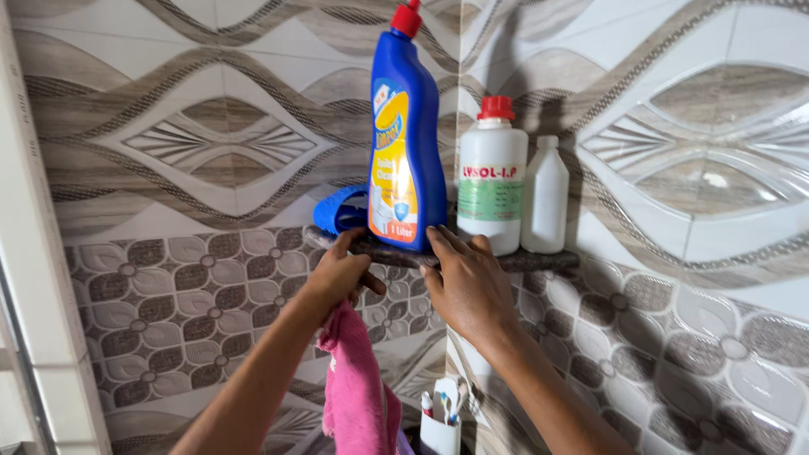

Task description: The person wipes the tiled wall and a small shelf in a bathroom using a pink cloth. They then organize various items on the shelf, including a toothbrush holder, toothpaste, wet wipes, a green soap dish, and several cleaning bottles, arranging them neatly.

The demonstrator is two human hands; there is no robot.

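A dark stone corner shelf [539, 259] is fixed where two tiled walls meet. My left hand [337, 274] grips a pink cloth [358, 388] that hangs down, and its fingers touch the shelf's front edge. My right hand [468, 282] rests against the shelf edge with fingertips at the base of a tall blue bottle [407, 135] with a red cap. Beside it stand a white bottle with a red cap [492, 181] and a small plain white bottle [545, 195].
A blue plastic object [341, 209] lies on the shelf behind the blue bottle. Below the shelf, a white holder [440, 421] with toothbrushes hangs on the wall. A white frame [34, 295] runs down the left side.
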